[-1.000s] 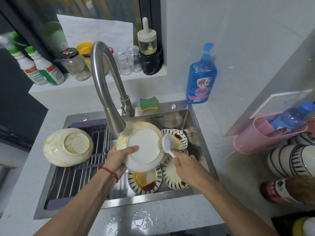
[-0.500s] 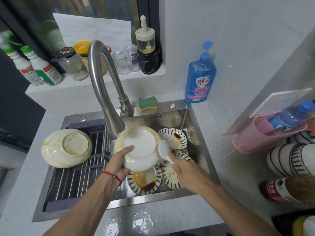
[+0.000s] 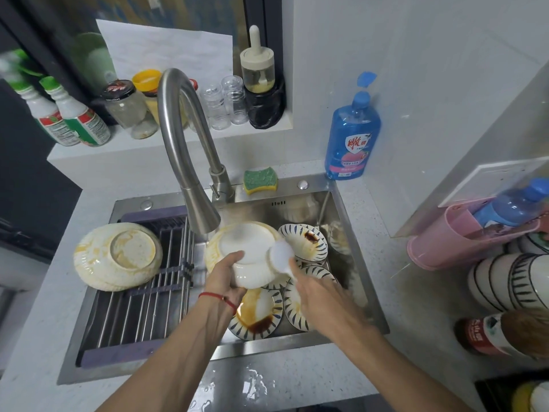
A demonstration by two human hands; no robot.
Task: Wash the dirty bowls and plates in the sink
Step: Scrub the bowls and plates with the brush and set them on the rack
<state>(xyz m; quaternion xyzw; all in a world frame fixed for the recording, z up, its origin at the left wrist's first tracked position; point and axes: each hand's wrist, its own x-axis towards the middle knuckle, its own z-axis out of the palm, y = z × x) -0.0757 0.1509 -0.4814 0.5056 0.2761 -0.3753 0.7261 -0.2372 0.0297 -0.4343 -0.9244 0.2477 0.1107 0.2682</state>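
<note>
Over the front half of the sink the person's left hand grips an upturned white bowl by its near rim, while the right hand, fingers curled, holds a white brush against the bowl's right side. Beneath them lie sauce-stained striped plates. Farther back the faucet spout hangs just over the bowl, and another dirty bowl sits upside down on the drying rack at the sink's left edge.

White bowl upside down under the faucet, yellow stains on its rim, striped plates with brown sauce in the sink, stained bowl inverted on rack.
</note>
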